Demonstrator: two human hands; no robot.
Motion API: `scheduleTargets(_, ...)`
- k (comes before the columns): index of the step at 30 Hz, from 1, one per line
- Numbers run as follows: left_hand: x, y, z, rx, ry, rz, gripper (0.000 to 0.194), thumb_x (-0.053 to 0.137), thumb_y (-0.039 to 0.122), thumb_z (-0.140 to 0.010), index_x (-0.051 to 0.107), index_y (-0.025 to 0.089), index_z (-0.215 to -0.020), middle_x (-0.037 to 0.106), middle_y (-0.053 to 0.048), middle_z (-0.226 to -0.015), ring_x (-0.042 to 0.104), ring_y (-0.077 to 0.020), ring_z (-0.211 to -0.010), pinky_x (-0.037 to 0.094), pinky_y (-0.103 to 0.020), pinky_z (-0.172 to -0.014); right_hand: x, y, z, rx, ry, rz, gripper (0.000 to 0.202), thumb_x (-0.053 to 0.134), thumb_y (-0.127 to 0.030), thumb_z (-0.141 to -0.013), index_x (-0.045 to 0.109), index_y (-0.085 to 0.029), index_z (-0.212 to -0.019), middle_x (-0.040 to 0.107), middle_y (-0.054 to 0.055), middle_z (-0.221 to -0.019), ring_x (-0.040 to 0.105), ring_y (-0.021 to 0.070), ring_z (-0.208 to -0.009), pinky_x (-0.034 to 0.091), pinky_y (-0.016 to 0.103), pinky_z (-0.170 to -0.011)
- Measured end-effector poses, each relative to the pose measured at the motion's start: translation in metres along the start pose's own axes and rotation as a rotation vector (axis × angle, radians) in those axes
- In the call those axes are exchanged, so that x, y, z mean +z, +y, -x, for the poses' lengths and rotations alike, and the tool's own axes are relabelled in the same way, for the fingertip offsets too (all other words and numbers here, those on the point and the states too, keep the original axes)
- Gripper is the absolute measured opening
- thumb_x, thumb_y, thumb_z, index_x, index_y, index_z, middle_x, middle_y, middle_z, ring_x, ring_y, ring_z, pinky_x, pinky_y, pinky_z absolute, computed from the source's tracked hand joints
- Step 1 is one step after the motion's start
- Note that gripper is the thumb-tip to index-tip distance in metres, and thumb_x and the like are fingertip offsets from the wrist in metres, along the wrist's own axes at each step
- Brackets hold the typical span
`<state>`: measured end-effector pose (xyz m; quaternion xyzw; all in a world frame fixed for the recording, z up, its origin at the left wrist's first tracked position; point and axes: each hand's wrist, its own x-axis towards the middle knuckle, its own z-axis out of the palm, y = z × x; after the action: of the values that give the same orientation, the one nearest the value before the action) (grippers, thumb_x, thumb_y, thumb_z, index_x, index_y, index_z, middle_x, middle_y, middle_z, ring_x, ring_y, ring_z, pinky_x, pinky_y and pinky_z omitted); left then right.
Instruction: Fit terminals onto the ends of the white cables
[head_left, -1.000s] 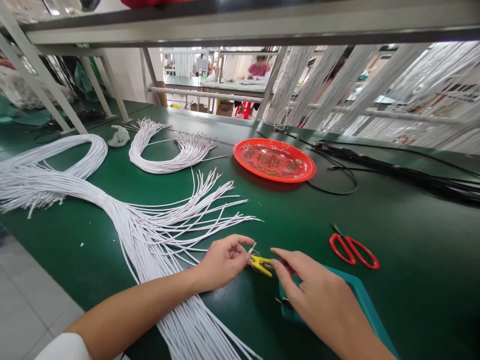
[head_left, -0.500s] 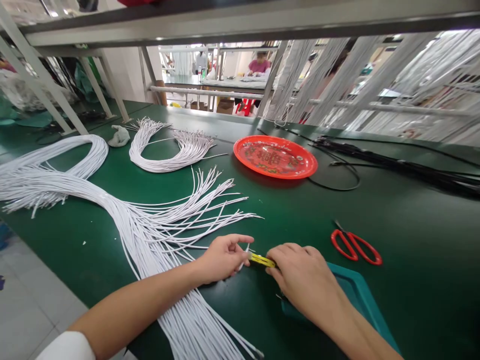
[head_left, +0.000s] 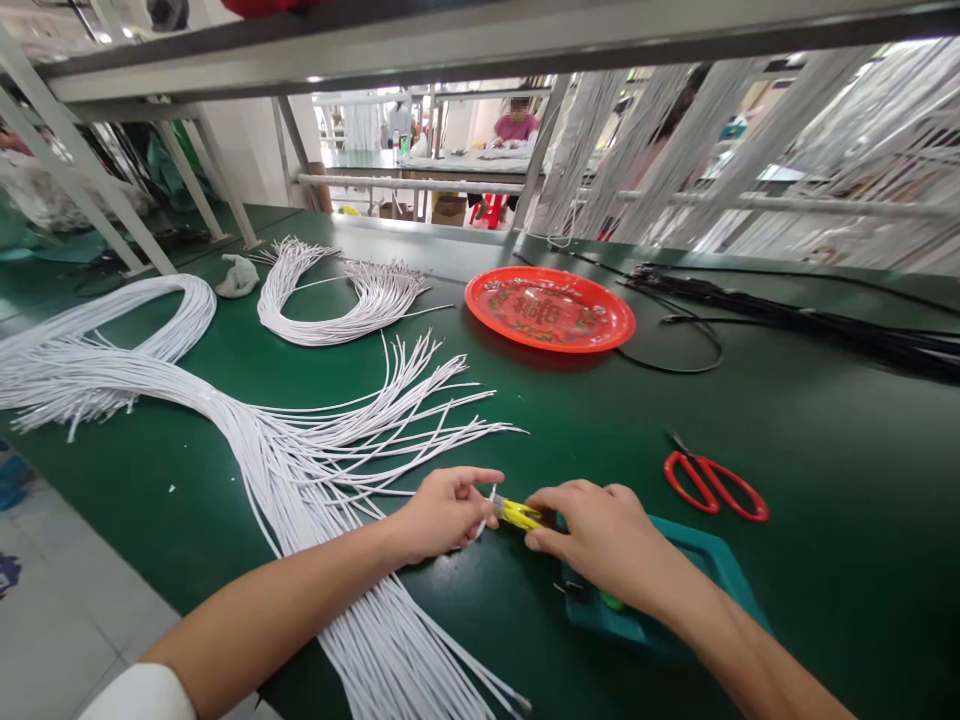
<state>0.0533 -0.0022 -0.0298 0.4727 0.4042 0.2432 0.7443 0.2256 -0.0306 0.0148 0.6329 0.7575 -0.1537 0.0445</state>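
Observation:
My left hand (head_left: 448, 514) pinches a short end of white wire (head_left: 484, 526), its index finger stretched out above. Across the gap my right hand (head_left: 600, 530) holds small yellow snips (head_left: 520, 514) between thumb and fingers. The tip of the snips meets the wire right at my left fingertips. My left forearm lies over a thick bundle of white wires (head_left: 270, 460) whose loose ends fan out toward the middle of the table. Under my right hand sits a teal tray (head_left: 701, 550), partly hidden, with something green in it.
Red-handled scissors (head_left: 712, 484) lie right of the tray. Farther back are a red plate (head_left: 551, 310), black cables (head_left: 810, 318) and a tied curve of white wires (head_left: 322, 328). A metal shelf beam (head_left: 450, 50) crosses above the green table (head_left: 840, 480). A person sits far behind.
The yellow snips have spread apart in my right hand, having been pressed together before. My right hand has shifted slightly, uncovering more of the teal tray. My left hand keeps its pinch.

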Motion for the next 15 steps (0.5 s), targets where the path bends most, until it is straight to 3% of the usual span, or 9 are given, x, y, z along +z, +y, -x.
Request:
scheduleTargets(9, 0.0, -0.011, -0.004, -0.022, 0.061, -0.16, 0.045, 0.053, 0.016, -0.072, 0.049, 0.012, -0.116, 0.054, 0.004, -0.059, 0.037, -0.0022, -0.034, 0.028, -0.015, -0.034, 0.007, -0.004, 0.002, 0.033, 0.112, 0.057, 0.007, 0.053, -0.025, -0.071, 0.059, -0.021, -0.071, 0.065, 0.003, -0.075, 0.057, 0.0206, -0.078, 0.027, 0.037, -0.072)
scheduleTargets(15, -0.003, -0.015, -0.004, -0.01, 0.011, -0.258, 0.047, 0.048, 0.009, -0.069, 0.05, 0.012, -0.116, 0.055, 0.003, -0.061, 0.039, -0.0024, -0.036, 0.032, -0.014, -0.037, 0.008, -0.004, 0.004, 0.019, 0.107, 0.069, 0.007, 0.053, -0.026, -0.073, 0.057, -0.021, -0.071, 0.065, 0.003, -0.076, 0.057, 0.0212, -0.079, 0.026, 0.041, -0.078)
